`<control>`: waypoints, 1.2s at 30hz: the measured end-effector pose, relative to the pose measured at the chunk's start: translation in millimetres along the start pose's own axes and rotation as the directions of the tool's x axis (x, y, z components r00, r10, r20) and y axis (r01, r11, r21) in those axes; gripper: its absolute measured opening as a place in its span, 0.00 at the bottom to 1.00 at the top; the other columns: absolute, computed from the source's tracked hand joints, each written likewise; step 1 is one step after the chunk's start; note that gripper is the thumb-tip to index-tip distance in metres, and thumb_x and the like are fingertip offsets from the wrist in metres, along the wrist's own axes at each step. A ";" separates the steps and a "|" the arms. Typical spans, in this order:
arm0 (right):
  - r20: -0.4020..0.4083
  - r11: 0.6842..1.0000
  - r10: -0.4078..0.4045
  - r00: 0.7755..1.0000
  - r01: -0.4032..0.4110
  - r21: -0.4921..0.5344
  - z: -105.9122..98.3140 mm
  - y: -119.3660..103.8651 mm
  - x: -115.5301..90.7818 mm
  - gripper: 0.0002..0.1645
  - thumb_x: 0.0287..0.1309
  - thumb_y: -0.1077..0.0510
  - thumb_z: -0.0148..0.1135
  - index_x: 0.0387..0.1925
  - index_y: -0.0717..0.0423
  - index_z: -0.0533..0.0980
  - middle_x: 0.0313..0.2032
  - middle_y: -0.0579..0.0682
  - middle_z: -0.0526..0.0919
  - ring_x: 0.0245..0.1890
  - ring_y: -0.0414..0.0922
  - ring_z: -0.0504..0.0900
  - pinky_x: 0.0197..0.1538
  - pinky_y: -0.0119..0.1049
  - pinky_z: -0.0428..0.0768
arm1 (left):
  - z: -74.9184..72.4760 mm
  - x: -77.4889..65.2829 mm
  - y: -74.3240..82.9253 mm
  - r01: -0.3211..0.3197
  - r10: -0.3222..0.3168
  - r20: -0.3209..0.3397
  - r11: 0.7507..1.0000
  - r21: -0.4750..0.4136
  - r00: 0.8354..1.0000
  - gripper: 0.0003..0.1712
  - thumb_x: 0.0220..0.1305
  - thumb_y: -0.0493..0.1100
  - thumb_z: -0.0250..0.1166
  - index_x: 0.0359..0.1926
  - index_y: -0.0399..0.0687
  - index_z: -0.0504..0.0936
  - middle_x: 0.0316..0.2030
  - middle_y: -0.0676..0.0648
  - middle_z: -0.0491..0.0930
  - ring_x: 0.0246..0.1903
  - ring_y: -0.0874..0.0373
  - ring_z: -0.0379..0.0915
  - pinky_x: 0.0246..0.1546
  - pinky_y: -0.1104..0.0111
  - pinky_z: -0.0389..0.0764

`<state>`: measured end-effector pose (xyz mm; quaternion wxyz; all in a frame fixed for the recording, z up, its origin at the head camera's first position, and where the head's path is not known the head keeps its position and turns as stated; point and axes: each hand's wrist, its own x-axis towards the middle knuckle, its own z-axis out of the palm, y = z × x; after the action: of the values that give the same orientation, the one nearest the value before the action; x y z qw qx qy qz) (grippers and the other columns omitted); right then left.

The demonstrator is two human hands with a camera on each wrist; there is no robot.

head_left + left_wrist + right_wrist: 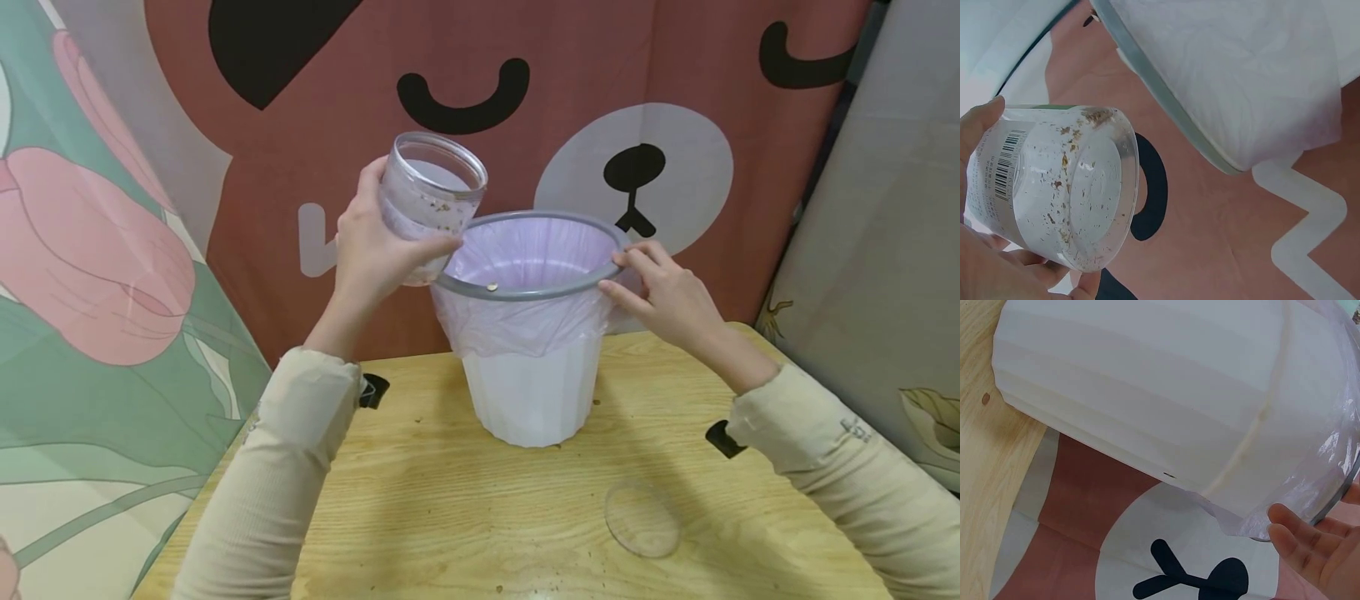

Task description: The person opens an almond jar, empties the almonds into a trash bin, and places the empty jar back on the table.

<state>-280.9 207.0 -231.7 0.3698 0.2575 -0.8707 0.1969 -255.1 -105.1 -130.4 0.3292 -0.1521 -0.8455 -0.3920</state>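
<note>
My left hand (386, 242) grips a clear plastic jar (431, 196) around its side, lidless and tilted toward the bin. Brown and yellowish crumbs cling to its lower wall and base; a barcode label shows on the jar (1004, 165) in the left wrist view. Right beside it stands a white trash can (532, 392) with a grey rim ring (525, 293) and a thin purplish bag (532, 321) folded over the outside. On the far right of that rim, my right hand (671, 296) holds the edge between thumb and fingers. A small pale bit (492, 287) lies on the front rim.
A clear round lid (642, 518) lies on the wooden table (450, 508), in front of the trash can and to the right. Small dark crumbs dot the tabletop. Behind hangs a printed bear curtain (337, 108), with more printed cloth at both sides.
</note>
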 end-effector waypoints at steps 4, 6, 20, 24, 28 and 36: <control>-0.002 1.000 -0.005 1.000 0.005 0.002 -0.8 -1.0 -0.4 0.22 0.57 0.49 0.57 0.47 0.60 0.73 0.45 0.56 0.70 0.16 0.44 0.67 0.19 0.37 0.67 | -1.0 -2.3 0.9 -0.007 0.007 0.003 0.996 -0.085 1.000 0.51 0.34 0.52 0.76 0.60 0.54 0.60 0.46 0.51 0.73 0.43 0.59 0.68 0.41 0.66 0.71; -0.002 1.000 -0.008 1.000 0.008 0.002 -1.4 -1.6 -0.8 0.22 0.57 0.49 0.57 0.47 0.60 0.73 0.45 0.56 0.70 0.16 0.44 0.67 0.19 0.37 0.67 | -1.3 -3.4 0.7 -0.001 0.002 0.008 0.993 -0.121 1.000 0.50 0.34 0.52 0.76 0.60 0.53 0.60 0.45 0.51 0.73 0.42 0.59 0.68 0.41 0.66 0.71; -0.008 1.000 -0.015 1.000 0.015 0.008 -1.6 -2.3 -0.8 0.22 0.56 0.50 0.58 0.47 0.60 0.73 0.46 0.56 0.70 0.16 0.43 0.67 0.18 0.36 0.66 | -1.2 -10.7 0.8 0.071 -0.062 0.048 0.974 -0.214 0.997 0.47 0.38 0.55 0.73 0.58 0.51 0.58 0.43 0.50 0.74 0.41 0.60 0.70 0.40 0.66 0.73; -0.011 1.000 -0.018 1.000 0.018 0.006 -1.7 -2.3 -0.8 0.22 0.56 0.50 0.58 0.47 0.60 0.72 0.46 0.56 0.70 0.16 0.43 0.67 0.18 0.36 0.66 | -0.5 -13.1 1.6 0.103 -0.089 0.070 0.966 -0.237 0.994 0.47 0.40 0.55 0.72 0.58 0.50 0.57 0.44 0.50 0.73 0.42 0.60 0.70 0.41 0.65 0.73; -0.008 1.000 -0.015 1.000 0.015 0.006 -1.6 -2.3 -0.9 0.22 0.56 0.50 0.58 0.47 0.60 0.72 0.46 0.56 0.70 0.16 0.43 0.67 0.18 0.36 0.66 | 0.3 -14.8 2.7 0.109 -0.092 0.079 0.961 -0.254 0.993 0.45 0.41 0.54 0.72 0.57 0.48 0.58 0.43 0.50 0.74 0.41 0.60 0.70 0.40 0.65 0.73; -0.007 1.000 -0.013 1.000 0.013 0.006 -1.3 -1.8 -1.0 0.23 0.56 0.49 0.57 0.48 0.60 0.72 0.46 0.57 0.69 0.16 0.43 0.67 0.18 0.37 0.66 | 1.0 -17.0 3.8 0.121 -0.101 0.096 0.964 -0.236 0.990 0.42 0.41 0.57 0.71 0.54 0.47 0.61 0.42 0.50 0.74 0.39 0.60 0.71 0.37 0.65 0.74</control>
<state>-278.5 206.7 -231.3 0.3733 0.2638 -0.8671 0.1980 -241.1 -101.9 -140.2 0.2503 -0.1594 -0.8118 -0.5030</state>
